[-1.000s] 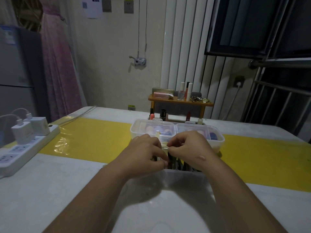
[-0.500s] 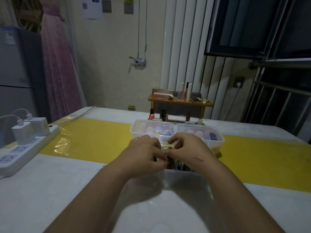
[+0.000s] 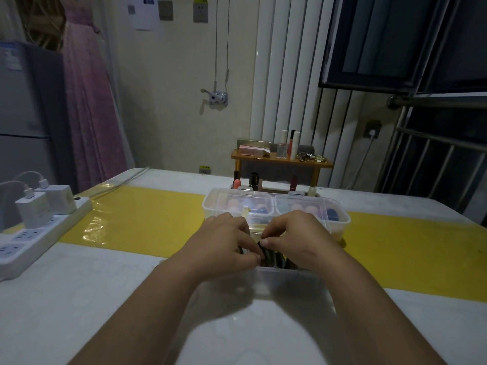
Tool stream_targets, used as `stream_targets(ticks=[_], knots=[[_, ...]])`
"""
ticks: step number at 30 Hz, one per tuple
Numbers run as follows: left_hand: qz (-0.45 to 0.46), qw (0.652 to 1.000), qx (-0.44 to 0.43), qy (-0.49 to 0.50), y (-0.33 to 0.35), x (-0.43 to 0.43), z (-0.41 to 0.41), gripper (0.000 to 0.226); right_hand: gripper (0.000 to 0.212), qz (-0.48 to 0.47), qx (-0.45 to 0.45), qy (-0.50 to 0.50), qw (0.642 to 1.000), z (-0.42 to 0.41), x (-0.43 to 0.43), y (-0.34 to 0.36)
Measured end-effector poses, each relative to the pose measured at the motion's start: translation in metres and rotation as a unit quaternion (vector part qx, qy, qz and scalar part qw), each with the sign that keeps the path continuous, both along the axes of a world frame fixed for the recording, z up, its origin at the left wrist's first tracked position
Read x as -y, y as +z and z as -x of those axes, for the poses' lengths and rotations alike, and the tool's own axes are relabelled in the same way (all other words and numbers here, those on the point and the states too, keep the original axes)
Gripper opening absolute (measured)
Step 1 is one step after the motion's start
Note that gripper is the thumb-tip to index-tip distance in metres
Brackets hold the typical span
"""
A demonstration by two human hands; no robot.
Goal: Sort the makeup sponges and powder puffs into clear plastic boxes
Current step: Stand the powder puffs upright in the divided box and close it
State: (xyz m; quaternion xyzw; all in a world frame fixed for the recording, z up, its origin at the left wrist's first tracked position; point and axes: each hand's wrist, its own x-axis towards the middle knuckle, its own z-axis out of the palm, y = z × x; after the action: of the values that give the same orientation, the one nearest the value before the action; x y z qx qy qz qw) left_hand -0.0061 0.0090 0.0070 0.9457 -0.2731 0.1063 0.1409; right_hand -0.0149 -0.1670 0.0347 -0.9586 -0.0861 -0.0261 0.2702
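A clear plastic box (image 3: 288, 283) stands open in front of me on the table. Dark round powder puffs (image 3: 272, 256) stand on edge inside it. My left hand (image 3: 224, 243) and my right hand (image 3: 297, 237) meet over the box, fingers curled, pinching the top of the puffs between thumbs and fingertips. Just behind stand two closed clear boxes side by side. The left box (image 3: 226, 198) holds pink and pale sponges (image 3: 233, 204). The right box (image 3: 340, 222) holds pink sponges (image 3: 303, 208) and a blue one (image 3: 332, 214). My hands hide most of the near box.
A white power strip (image 3: 39, 233) with two chargers lies at the table's left edge. A yellow band (image 3: 145, 217) crosses the white table. Lipsticks (image 3: 237, 181) stand behind the boxes. Beyond the table is a small wooden shelf (image 3: 279, 160) with cosmetics.
Both hands have dropped a little lower into the near box and closer together on the dark puffs. The two far boxes have not moved.
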Motion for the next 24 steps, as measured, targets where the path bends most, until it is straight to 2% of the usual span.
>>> stream_targets(ticks=[4,9,13,15,20,22,24], knots=[[-0.004,1.0,0.004,0.002,0.0,0.0,0.0,0.041,0.016,0.069,-0.003,0.012,0.998,0.002,-0.002,0.004],[-0.005,1.0,0.016,0.0,0.002,0.001,0.002,0.025,0.018,0.123,0.0,0.022,0.992,0.002,-0.007,0.002],[-0.008,1.0,0.023,0.001,0.001,0.0,0.002,0.03,0.019,0.163,0.047,0.001,0.986,0.001,-0.007,-0.003],[-0.005,1.0,0.025,-0.001,0.001,0.0,0.001,0.034,0.021,0.165,0.063,-0.022,0.984,0.0,-0.006,-0.003],[0.0,1.0,0.026,0.004,-0.001,0.0,0.0,0.044,0.025,0.144,-0.012,-0.049,0.988,-0.006,-0.011,-0.01],[0.021,1.0,0.017,-0.008,-0.003,-0.002,-0.003,0.038,0.023,0.149,-0.014,-0.045,0.988,-0.008,-0.011,-0.013],[0.096,0.995,-0.026,-0.033,-0.004,-0.006,-0.005,0.02,0.019,0.138,-0.012,-0.029,0.99,-0.008,-0.01,-0.014]])
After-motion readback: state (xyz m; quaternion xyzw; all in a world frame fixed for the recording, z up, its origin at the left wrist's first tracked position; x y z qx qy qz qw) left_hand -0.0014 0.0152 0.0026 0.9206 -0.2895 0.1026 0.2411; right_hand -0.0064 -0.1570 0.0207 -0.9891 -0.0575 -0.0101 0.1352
